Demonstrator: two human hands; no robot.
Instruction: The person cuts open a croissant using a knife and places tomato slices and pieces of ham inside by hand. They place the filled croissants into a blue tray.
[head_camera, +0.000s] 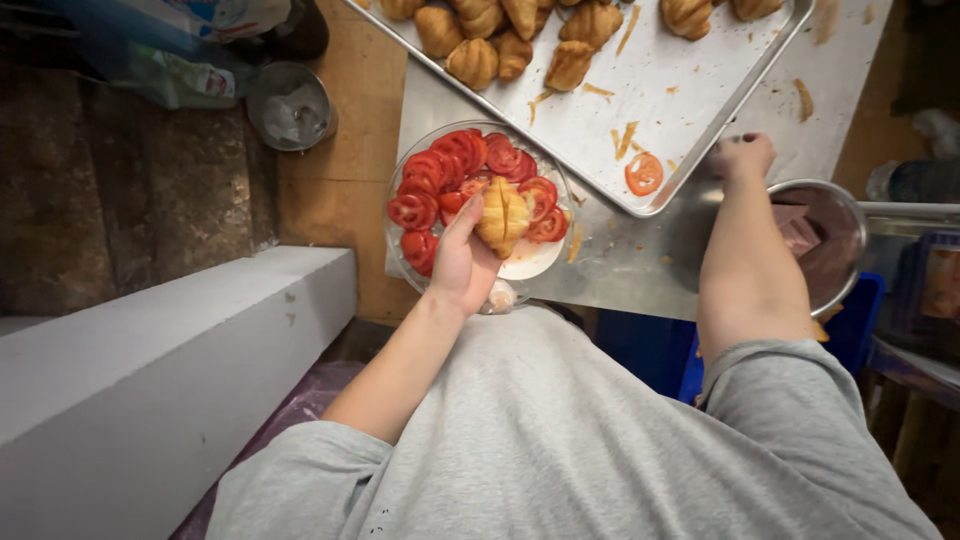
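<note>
— At centre frame, what does the left hand (462, 262) hold?

— A split croissant (503, 215), fingers curled round it, over a glass plate (535, 262) of tomato slices (440, 180) jutting past the steel table's (640, 262) near edge.

— The right hand (742, 155)?

— Closed, knuckles up, at the baking tray's (690, 100) lower corner; whether it grips anything cannot be told. A steel bowl (835, 215) sits just beside the forearm.

— Packages?

— Upper left, a clear bottle (175, 80) with a coloured label beside a round metal cup (290, 108).

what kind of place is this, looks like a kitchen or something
Probably a food-prep kitchen, perhaps commercial: a steel worktop holds a large baking tray of many croissants and a glass bowl of tomato slices. The left hand holds a split croissant.
</note>
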